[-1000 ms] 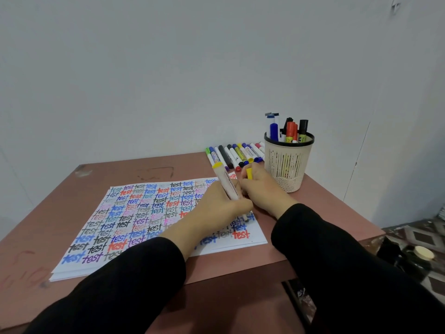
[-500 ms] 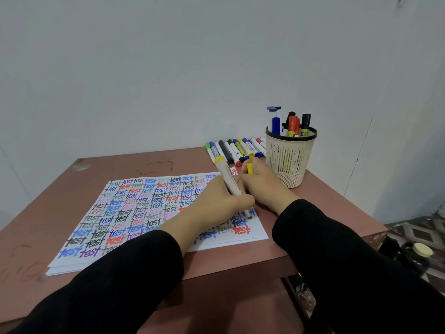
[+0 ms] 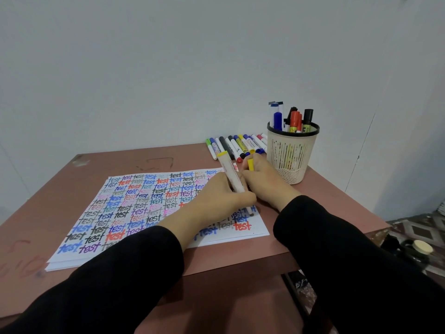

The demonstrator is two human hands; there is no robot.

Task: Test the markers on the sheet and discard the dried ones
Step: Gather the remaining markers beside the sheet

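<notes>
A white sheet (image 3: 134, 206) covered with the word "test" in many colours lies on the brown table (image 3: 320, 201). My left hand (image 3: 216, 201) grips a white marker with a yellow end (image 3: 230, 173), its tip down on the sheet near the right edge. My right hand (image 3: 265, 182) rests beside it on the table and holds the yellow cap (image 3: 251, 164) between its fingers. A row of several capped markers (image 3: 238, 145) lies at the back of the table.
A beige mesh cup (image 3: 292, 153) with several markers standing in it sits at the table's right back corner, just right of my right hand. A white wall rises behind the table. Dark objects and a patterned floor lie off the table's right edge.
The view has tilted slightly, so everything sits a little higher in frame. My left hand's marker tip has shifted a bit on the sheet; my right hand keeps the cap.
</notes>
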